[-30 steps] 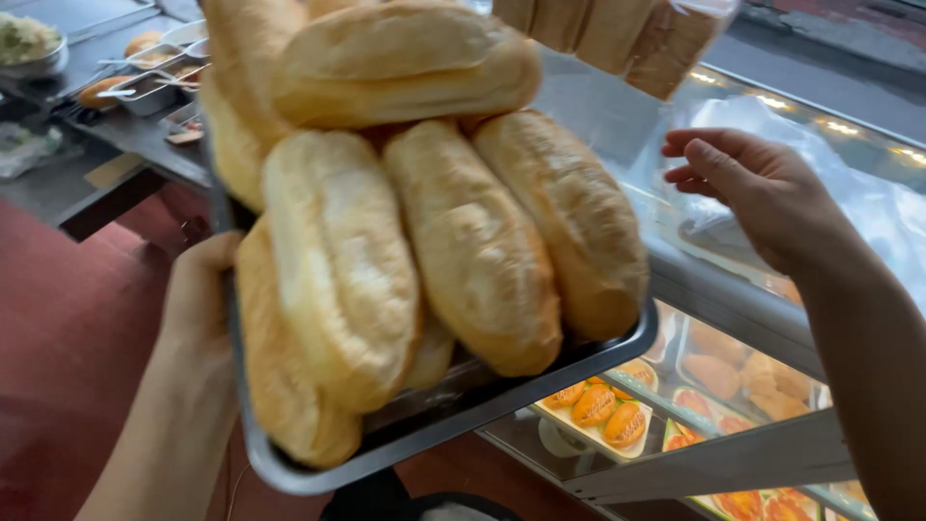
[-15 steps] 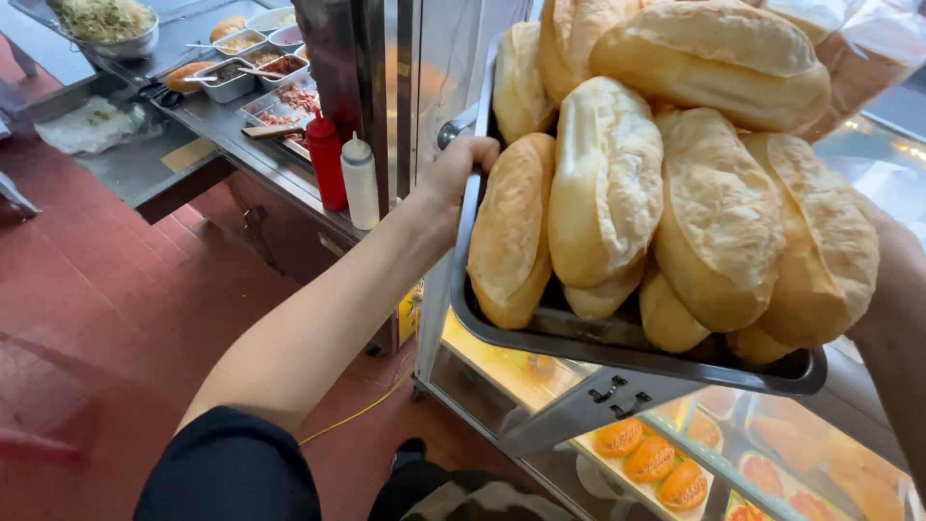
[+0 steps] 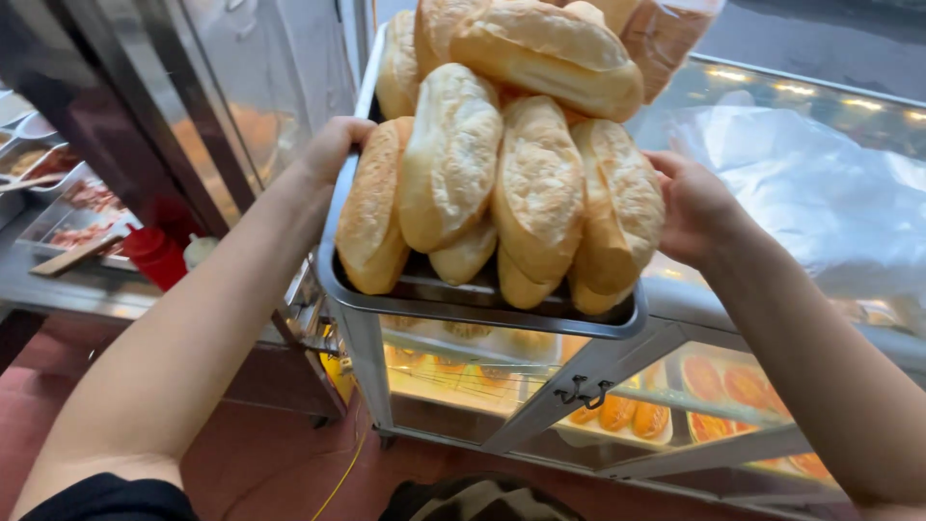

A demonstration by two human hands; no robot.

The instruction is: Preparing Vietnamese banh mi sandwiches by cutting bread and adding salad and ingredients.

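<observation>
A grey metal tray (image 3: 463, 301) heaped with several long crusty bread rolls (image 3: 451, 159) is raised in front of me, above a glass display case (image 3: 598, 386). My left hand (image 3: 333, 145) grips the tray's left rim. On the other side, my right hand (image 3: 690, 207) holds the right edge, its fingers pressed against the outermost roll. The far end of the tray is hidden behind the piled bread.
The glass case holds trays of orange pastries (image 3: 627, 415) on a lower shelf. A clear plastic bag (image 3: 810, 193) lies on the case top. To the left stand a counter with metal food containers (image 3: 68, 207), a red bottle (image 3: 154, 256) and a white bottle (image 3: 198, 251).
The tray has shifted toward the centre of the view over the glass case. My right hand, free one second ago, now holds the tray's right side.
</observation>
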